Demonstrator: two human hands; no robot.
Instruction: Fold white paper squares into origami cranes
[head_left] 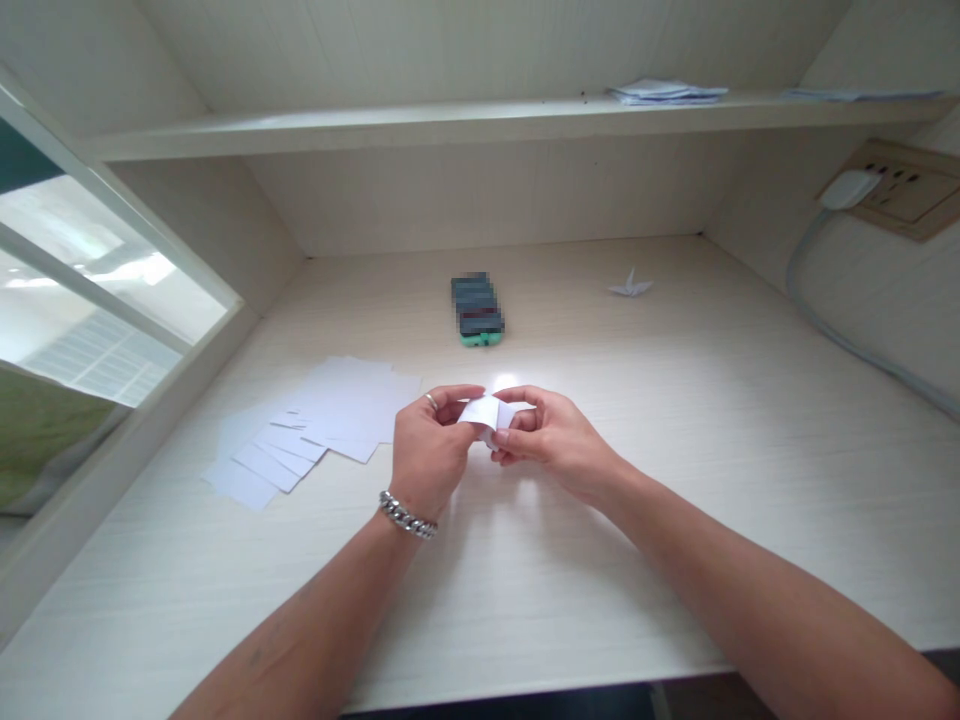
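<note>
White paper (481,411) — between left fingers (459,392) and right fingers (519,441).

A small piece of plain white paper (478,411) is held folded, its layers standing partly apart: a broad, smooth flap faces up, and a narrower one angles off toward the right edge of the desk (712,400). It is well inside the desk's edges; its lower outline is partly hidden.

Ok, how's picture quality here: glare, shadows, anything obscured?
Head view: glare on the desk just beyond the folded paper; soft shadows below the left hand and right hand; bright patches washed out at far left; dark object pixelated.
</note>
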